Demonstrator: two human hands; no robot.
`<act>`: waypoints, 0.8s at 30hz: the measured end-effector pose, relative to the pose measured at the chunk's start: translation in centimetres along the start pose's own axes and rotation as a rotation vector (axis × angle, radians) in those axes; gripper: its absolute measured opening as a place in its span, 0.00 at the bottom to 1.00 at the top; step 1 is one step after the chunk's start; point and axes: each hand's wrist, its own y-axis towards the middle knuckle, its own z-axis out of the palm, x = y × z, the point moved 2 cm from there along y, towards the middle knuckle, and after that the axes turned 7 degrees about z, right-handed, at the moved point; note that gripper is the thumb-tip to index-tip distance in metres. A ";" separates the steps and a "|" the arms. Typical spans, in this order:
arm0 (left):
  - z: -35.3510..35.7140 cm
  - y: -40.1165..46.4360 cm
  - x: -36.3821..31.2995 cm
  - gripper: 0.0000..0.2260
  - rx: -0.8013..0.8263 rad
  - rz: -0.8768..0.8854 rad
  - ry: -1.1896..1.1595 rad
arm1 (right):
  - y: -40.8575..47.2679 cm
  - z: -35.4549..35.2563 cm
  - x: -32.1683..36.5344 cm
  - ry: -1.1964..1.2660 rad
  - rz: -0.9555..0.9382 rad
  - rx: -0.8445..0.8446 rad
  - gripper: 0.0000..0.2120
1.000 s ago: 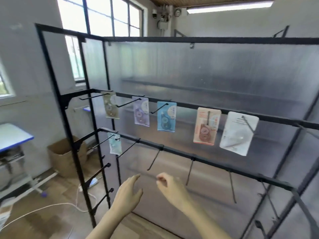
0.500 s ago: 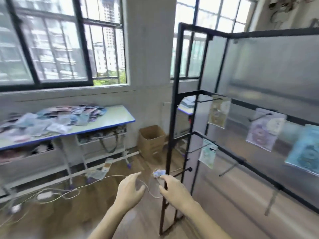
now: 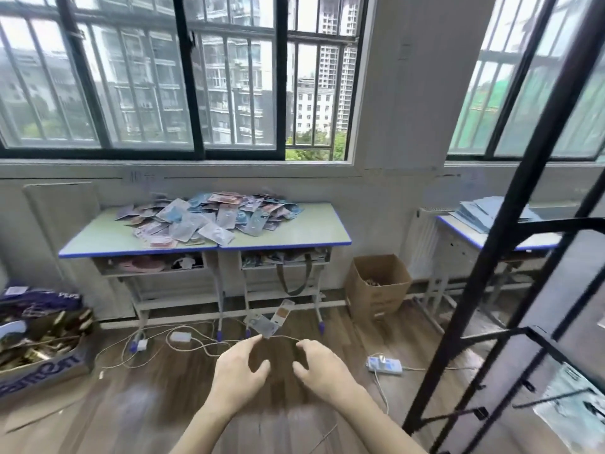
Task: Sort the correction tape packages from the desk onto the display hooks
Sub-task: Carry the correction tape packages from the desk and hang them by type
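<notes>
The view has been swung away from the display rack [image 3: 510, 244], now only at the right edge, onto the worktop [image 3: 294, 237] under the window, where the correction tape packages [image 3: 209, 217] are heaped for picking. The left hand [image 3: 240, 371] and right hand [image 3: 322, 368] are held low before the body, fingers loosely spread, nothing gripped, well apart from the heap

Bright daylight, soft motion blur

Light pours in through the windows [image 3: 183, 77], leaving faint shadows on the floor [image 3: 163, 388]. Edges bow with wide-angle distortion; the rack frame [image 3: 510, 257] at right smears, and lower corners look perhaps out of focus.
</notes>
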 end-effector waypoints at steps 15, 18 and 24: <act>-2.5 15.9 3.0 0.31 -0.187 -0.221 0.076 | 21.4 -1.5 3.0 -0.065 -0.189 0.121 0.22; -2.7 18.0 3.7 0.30 -0.196 -0.241 0.068 | 23.9 -0.7 3.8 -0.058 -0.194 0.149 0.22; -2.8 24.2 8.0 0.30 -0.196 -0.270 0.035 | 30.6 -0.7 5.3 -0.050 -0.205 0.154 0.23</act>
